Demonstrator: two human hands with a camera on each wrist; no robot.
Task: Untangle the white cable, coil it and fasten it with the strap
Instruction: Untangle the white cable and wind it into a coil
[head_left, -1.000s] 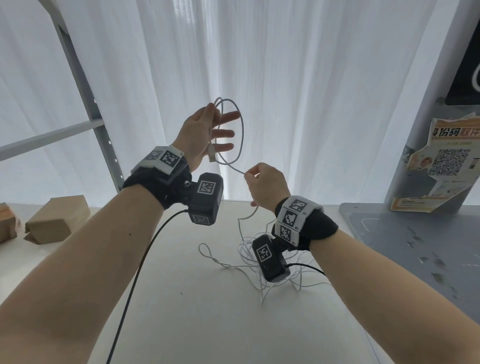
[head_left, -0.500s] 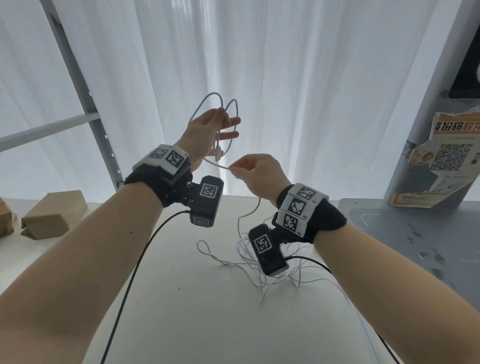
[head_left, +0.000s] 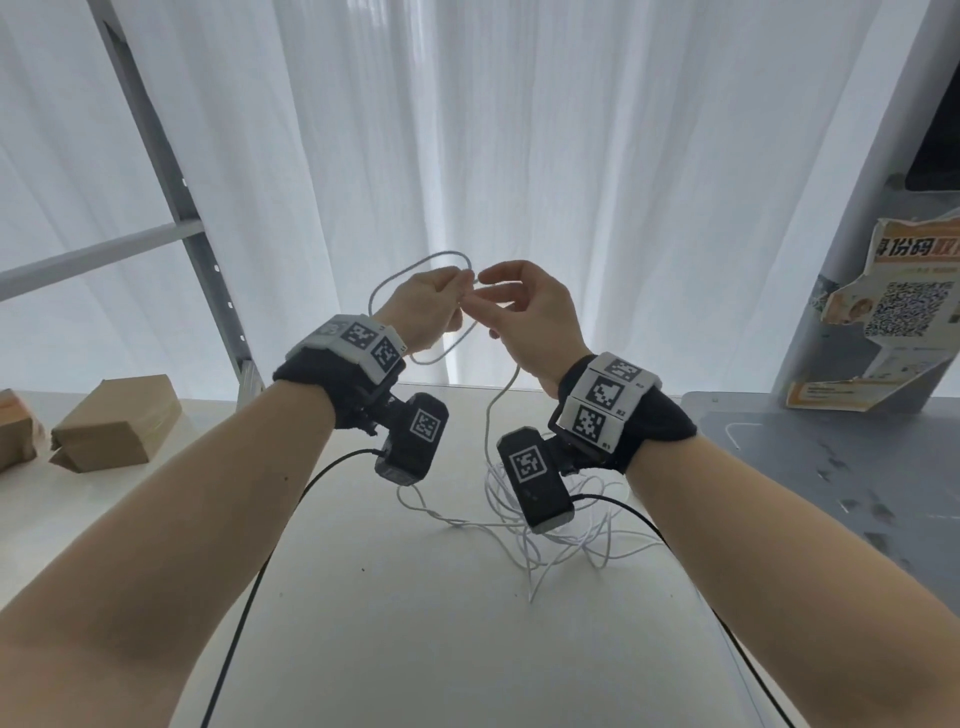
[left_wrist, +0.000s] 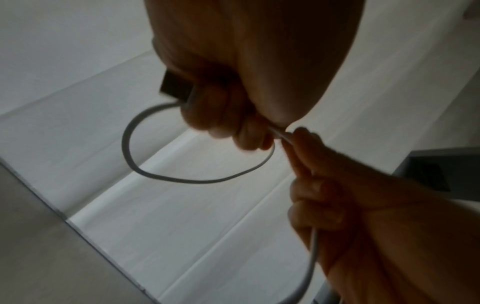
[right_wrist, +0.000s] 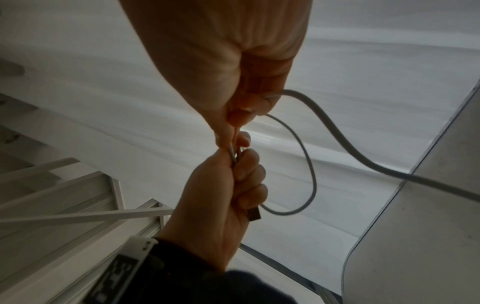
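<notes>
1. The thin white round cable (head_left: 415, 275) makes one loop up in the air, over the back part of the flat white table (head_left: 415, 623).
2. From the loop, one strand hangs down to a messy pile of the same cable on the table, just under the right wrist.
3. A small dark plug end (left_wrist: 176, 86) sticks out of the bottom of the left fist.
4. No strap shows in any view.
5. The left hand (head_left: 423, 306) is closed into a fist around the cable. Its thumb and first finger squeeze the cable at the top, where two strands of the loop meet.
6. The right hand (head_left: 530, 317) is half closed. Its thumb and first finger pinch the cable right beside the left hand's fingers, so the two hands touch or almost touch. The other right fingers curl loosely, and the hanging strand runs down past its palm.
7. At the far left edge of the table lie two brown cardboard boxes (head_left: 114, 423), well apart from the hands.
8. A slanted grey metal shelf post (head_left: 171, 171) stands behind the table on the left.
9. White curtains (head_left: 519, 130) hang just behind the hands.
10. On the right, a grey metal surface (head_left: 831, 478) sits just beside the table edge.
11. The near part of the table, between the two arms, is bare.
</notes>
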